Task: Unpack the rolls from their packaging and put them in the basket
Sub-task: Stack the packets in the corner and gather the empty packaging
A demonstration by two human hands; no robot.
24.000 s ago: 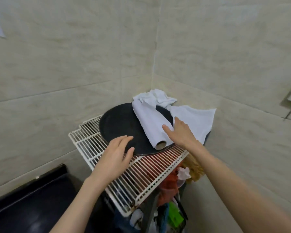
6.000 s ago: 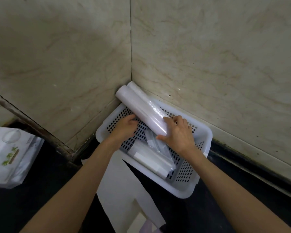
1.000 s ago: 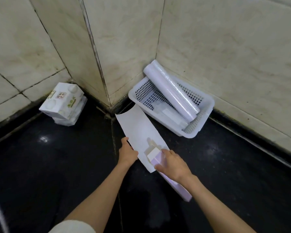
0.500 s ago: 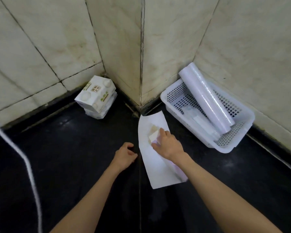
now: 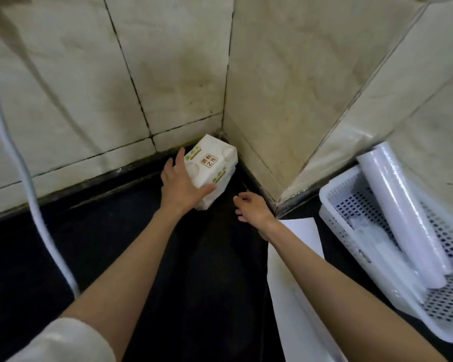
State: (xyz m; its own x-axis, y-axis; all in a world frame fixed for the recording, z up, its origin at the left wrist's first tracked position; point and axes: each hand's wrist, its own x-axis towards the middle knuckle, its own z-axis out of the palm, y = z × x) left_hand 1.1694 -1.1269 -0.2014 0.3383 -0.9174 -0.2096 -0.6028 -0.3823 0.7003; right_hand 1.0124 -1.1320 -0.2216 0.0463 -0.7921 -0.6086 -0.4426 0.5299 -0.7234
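A white pack of tissue with green and brown print stands on the dark floor in the wall corner. My left hand lies against its left side, fingers spread, thumb under its near edge. My right hand hovers just right of the pack, fingers apart and holding nothing. At the right a white perforated basket holds a long film-wrapped roll leaning on its rim, with smaller wrapped rolls beneath it.
A white sheet of paper lies flat on the black floor beside the basket, partly under my right forearm. A white cord hangs down at the left. Tiled walls close in behind the pack and basket.
My view swung left. My right hand has left the small box on the paper sheet, and both hands have reached to the tissue pack in the corner, my left one now touching it.
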